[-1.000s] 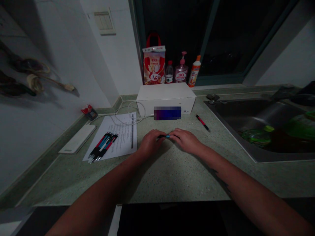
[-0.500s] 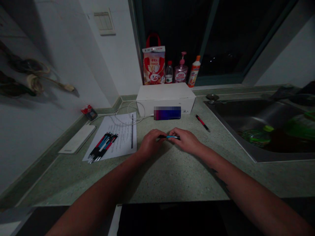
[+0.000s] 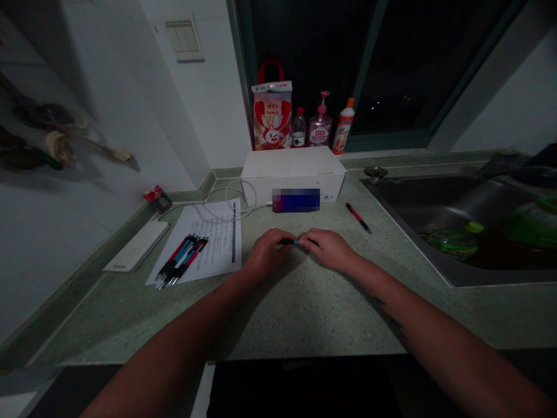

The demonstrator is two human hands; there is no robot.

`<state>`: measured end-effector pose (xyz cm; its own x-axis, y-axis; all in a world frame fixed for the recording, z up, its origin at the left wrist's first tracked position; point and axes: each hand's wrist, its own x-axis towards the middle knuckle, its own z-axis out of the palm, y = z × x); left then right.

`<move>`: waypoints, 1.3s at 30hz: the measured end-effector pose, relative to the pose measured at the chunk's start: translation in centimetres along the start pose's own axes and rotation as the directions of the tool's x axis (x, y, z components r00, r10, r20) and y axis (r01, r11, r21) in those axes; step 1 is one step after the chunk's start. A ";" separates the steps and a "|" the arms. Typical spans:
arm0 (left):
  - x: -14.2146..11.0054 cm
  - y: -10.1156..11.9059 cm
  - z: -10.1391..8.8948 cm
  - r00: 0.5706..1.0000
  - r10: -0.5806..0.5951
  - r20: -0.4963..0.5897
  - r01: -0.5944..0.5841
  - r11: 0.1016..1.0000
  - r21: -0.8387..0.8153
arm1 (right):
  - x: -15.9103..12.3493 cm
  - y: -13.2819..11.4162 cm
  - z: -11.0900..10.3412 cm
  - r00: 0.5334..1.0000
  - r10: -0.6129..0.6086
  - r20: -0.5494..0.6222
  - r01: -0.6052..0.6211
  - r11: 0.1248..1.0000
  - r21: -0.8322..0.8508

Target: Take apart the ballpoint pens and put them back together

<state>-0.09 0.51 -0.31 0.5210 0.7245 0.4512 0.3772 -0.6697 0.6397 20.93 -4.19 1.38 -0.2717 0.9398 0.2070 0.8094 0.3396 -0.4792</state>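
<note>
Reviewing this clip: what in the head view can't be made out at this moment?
Pen: head view, the fingers of the left hand and right hand hide most of it.
Patch on the white box: head view, blurred and unreadable.
Sheet of paper: head view, print too small to read.
Green item in the sink: head view, cut off by the right edge.

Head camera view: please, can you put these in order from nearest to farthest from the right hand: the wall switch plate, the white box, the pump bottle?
From the right hand:
1. White box: straight ahead, beyond the hand.
2. Pump bottle: behind the box.
3. Wall switch plate: high up, far to the left.
</note>
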 end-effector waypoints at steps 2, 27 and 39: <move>0.0 0.1 0.0 0.997 -0.078 -0.019 0.077 0.996 -0.053 | 0.1 0.1 -0.1 1.000 0.006 -0.017 -0.006 1.000 -0.019; 0.5 0.2 -0.4 0.974 -0.208 -0.093 0.202 0.977 -0.075 | 0.2 0.0 -0.5 0.998 0.043 -0.040 -0.045 0.998 -0.035; 0.5 0.0 -0.5 0.987 -0.139 -0.077 0.139 0.990 0.002 | 0.1 0.0 -0.6 0.998 0.040 -0.044 -0.042 0.998 -0.042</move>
<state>-0.22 0.91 0.25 0.4031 0.8208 0.4047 0.4480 -0.5626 0.6948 21.20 -4.10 1.90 -0.2158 0.9503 0.2244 0.8411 0.2977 -0.4516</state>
